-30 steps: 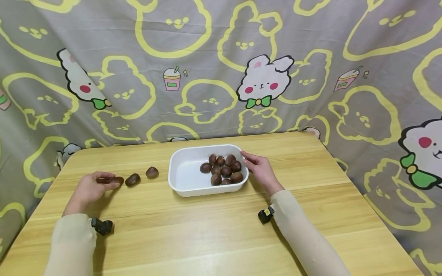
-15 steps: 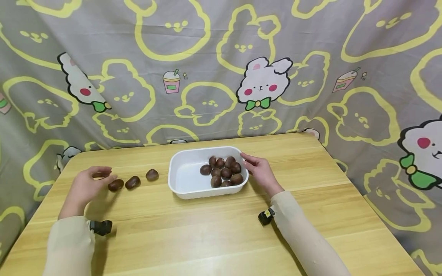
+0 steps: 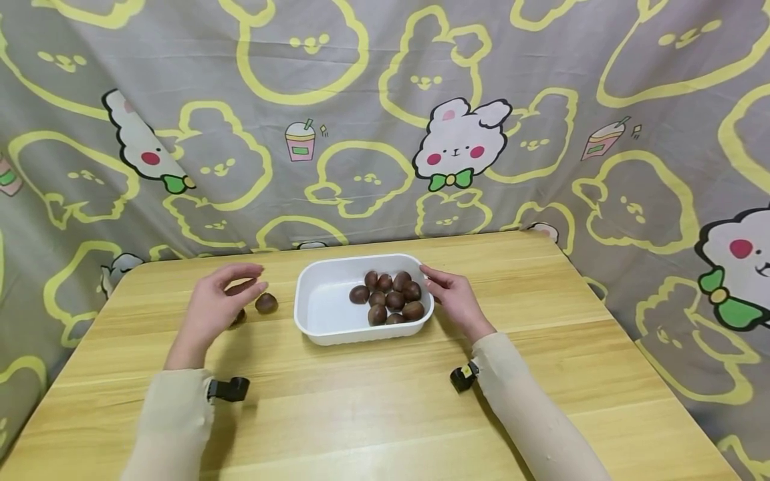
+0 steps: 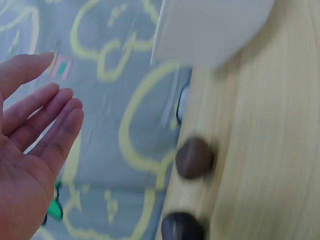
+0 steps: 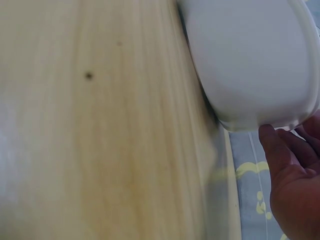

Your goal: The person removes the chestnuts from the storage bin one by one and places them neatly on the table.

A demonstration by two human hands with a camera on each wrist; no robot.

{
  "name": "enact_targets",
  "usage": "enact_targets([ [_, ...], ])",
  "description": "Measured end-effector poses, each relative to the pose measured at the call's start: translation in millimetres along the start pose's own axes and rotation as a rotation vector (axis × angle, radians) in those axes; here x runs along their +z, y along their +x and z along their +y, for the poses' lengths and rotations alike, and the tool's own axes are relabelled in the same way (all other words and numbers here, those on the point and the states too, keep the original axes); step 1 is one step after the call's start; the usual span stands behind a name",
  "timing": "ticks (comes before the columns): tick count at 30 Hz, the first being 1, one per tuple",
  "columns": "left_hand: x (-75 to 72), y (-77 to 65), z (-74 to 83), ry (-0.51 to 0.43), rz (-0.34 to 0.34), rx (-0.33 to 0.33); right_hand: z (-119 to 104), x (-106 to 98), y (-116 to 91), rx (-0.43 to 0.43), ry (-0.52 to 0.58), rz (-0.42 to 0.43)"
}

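My left hand (image 3: 219,300) hovers over the left part of the table, fingers apart from the thumb. Its palm (image 4: 30,175) holds nothing in the left wrist view. Just right of its fingertips lies a brown chestnut (image 3: 267,303), and a second chestnut (image 3: 239,318) peeks out from behind the hand. Both chestnuts (image 4: 194,157) also show in the left wrist view. At the right end of a white plastic tray (image 3: 325,339), my right hand (image 3: 454,297) touches the rim with extended fingers. The right wrist view has the thumb (image 5: 270,137) against the tray's outer wall (image 5: 250,65).
Several chestnuts (image 3: 394,300) lie grouped in the right half of the tray. Under everything is a light wooden table (image 3: 361,407). A patterned curtain (image 3: 361,80) hangs along its back edge and right side.
My left hand has released a chestnut at the left, lifted off and moved right over the others. The chestnut it set down is now hidden. The right hand has stayed at the tray.
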State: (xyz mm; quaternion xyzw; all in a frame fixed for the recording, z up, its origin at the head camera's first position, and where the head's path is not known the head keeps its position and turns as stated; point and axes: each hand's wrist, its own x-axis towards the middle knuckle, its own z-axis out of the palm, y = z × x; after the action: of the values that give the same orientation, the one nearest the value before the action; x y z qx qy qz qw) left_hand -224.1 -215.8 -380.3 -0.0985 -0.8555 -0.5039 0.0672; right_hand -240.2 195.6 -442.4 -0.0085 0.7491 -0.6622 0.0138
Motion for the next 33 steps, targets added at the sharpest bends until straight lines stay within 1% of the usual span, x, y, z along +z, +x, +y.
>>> enact_targets([
  [3, 17.7, 5.5, 8.4, -0.027, -0.052, 0.053, 0, 0, 0, -0.006, 0.000, -0.006],
  [7, 41.2, 12.8, 15.5, -0.070, -0.128, 0.120, 1, 0, 0, -0.015, 0.006, -0.015],
  [10, 57.6, 17.5, 21.7, -0.100, -0.193, 0.153, 1, 0, 0, -0.013, 0.012, -0.016],
  [15, 86.9, 23.3, 30.6, -0.125, -0.316, 0.201, 2, 0, 1, -0.002, 0.007, -0.004],
  [19, 111.3, 26.6, 34.0, -0.125, -0.414, 0.234, 2, 0, 1, -0.008, 0.013, -0.003],
  [22, 125.9, 28.7, 34.9, -0.101, -0.468, 0.237, 3, 0, 1, -0.016, 0.015, -0.002],
  [24, 132.7, 30.0, 35.0, -0.074, -0.486, 0.230, 3, 0, 1, -0.018, 0.017, -0.004],
  [31, 147.0, 36.4, 36.3, 0.026, -0.541, 0.186, 4, 0, 2, -0.017, 0.028, -0.021],
  [33, 151.3, 38.3, 34.9, 0.046, -0.557, 0.183, 4, 0, 2, -0.018, 0.037, -0.024],
])
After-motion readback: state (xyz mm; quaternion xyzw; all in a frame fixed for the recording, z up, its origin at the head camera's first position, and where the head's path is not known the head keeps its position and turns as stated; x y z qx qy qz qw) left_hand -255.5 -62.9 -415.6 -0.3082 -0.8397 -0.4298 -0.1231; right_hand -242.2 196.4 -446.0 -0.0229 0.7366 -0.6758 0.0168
